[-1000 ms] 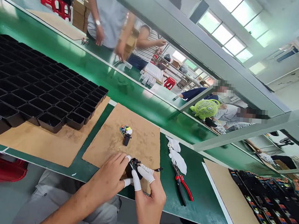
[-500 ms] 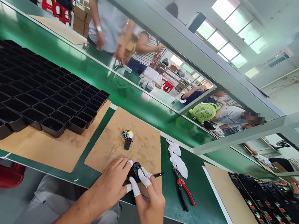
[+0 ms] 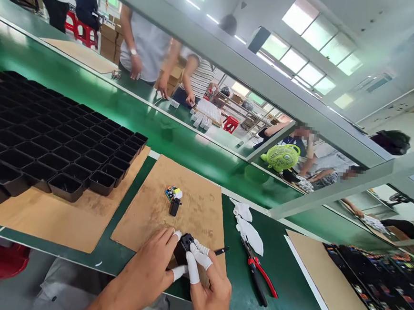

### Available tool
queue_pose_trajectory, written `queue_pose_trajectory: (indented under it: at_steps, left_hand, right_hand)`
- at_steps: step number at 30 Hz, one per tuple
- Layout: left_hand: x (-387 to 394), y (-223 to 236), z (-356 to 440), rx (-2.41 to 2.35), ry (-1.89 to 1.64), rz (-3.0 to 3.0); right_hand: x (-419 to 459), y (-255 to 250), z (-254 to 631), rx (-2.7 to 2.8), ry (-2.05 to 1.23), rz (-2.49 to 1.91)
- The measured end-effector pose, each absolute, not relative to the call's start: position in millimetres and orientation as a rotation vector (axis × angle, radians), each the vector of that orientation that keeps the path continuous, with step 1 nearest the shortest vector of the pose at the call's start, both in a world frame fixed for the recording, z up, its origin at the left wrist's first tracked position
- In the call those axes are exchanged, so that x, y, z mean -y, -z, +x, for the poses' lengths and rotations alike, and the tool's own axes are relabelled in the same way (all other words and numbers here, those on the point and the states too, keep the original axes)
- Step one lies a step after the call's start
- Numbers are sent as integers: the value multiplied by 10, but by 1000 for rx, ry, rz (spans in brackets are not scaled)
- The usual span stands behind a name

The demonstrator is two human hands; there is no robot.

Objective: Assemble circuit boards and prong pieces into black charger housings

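Both hands meet over the near edge of a cardboard sheet (image 3: 195,206) and pinch one small black plastic part (image 3: 184,245). My left hand (image 3: 151,265) grips it from the left, white finger cots on its fingertips. My right hand (image 3: 207,281) holds it from the right with cot-covered thumb and fingers pressed on top. A thin dark pen-like tool (image 3: 221,250) lies just right of the part. Farther up the sheet sit a small coloured circuit board (image 3: 172,192) and another black part (image 3: 174,206).
A big black tray of empty cells (image 3: 50,138) fills the left, on cardboard. White finger cots (image 3: 248,222) and red-handled pliers (image 3: 260,274) lie on the green bench to the right. Trays of populated boards (image 3: 375,287) stand at far right. Other people work across the conveyor.
My hands have kept hold of the black part and shifted their fingers slightly on it. The view has tilted a little; the other things on the bench have stayed put.
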State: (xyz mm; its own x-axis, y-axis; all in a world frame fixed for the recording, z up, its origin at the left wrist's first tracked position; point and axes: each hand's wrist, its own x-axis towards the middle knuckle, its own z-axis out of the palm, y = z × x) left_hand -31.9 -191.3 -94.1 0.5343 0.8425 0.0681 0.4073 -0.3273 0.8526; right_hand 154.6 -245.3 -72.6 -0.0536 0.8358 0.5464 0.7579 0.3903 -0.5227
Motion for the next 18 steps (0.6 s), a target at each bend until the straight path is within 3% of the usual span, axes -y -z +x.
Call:
queue_pose_trajectory:
  at_steps: [8,18]
  left_hand:
    - [1915,1030,-295,-1054,-563,1939]
    - [1964,1153,-317,-1095,-610,1924]
  right_hand:
    - [2483,840,1586,1851,13,-1339]
    - [2513,826,1566,1802,-57,-1334]
